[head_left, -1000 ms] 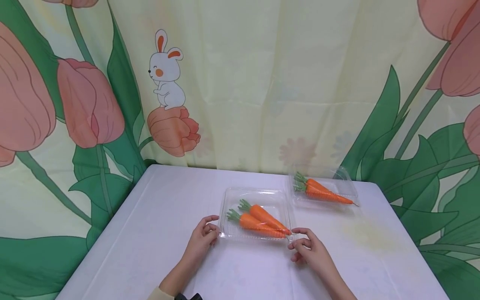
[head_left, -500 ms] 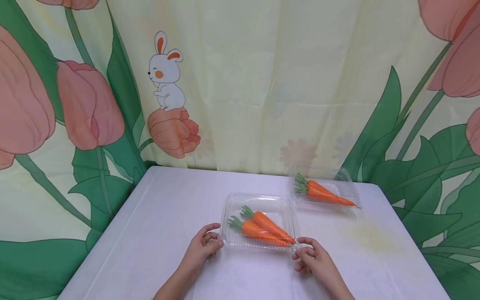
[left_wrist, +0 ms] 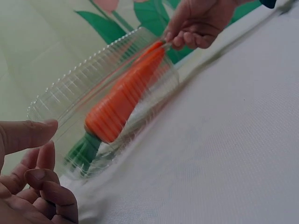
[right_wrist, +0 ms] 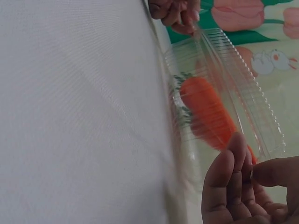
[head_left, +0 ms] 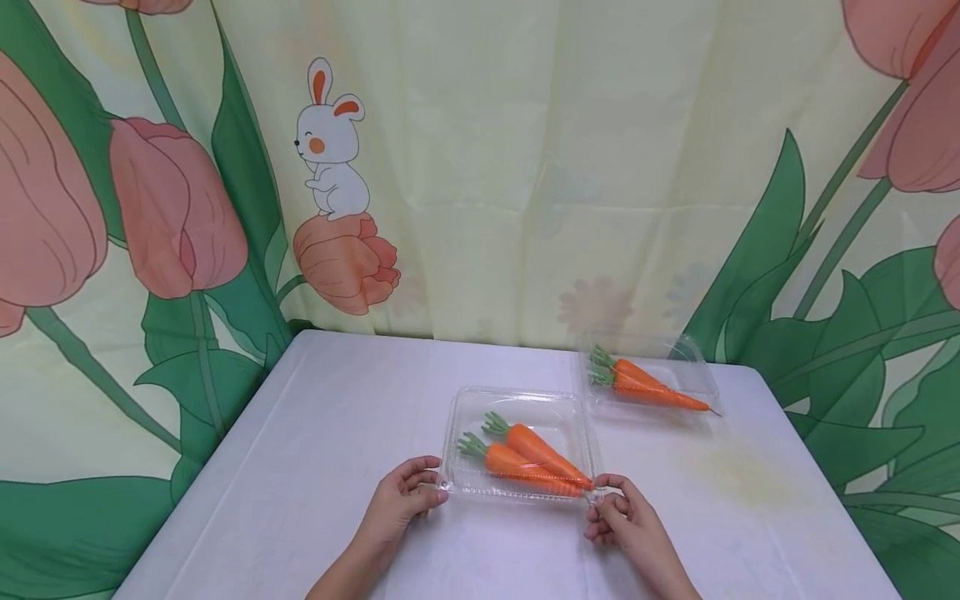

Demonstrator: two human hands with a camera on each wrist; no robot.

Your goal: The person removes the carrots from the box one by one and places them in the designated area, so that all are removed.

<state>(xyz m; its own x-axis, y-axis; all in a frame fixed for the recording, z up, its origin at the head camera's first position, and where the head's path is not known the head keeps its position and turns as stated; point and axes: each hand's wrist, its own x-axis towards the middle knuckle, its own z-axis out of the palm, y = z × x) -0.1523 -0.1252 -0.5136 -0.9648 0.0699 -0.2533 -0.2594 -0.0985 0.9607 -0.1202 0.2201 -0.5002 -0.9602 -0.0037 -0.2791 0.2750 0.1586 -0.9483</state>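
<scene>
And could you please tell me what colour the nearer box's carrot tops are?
The carrot tops are green, clearest in the head view.

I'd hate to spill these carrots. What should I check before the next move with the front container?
1. Left hand pinching the front container at its near left corner: ok.
2. Right hand pinching at the near right corner: ok.
3. Two carrots in it: ok.
4. Their tips clear of the right hand's corner: not ok, they run up to it.
5. Container fastened shut: cannot tell.
6. Gap to the back container: cannot tell.
</scene>
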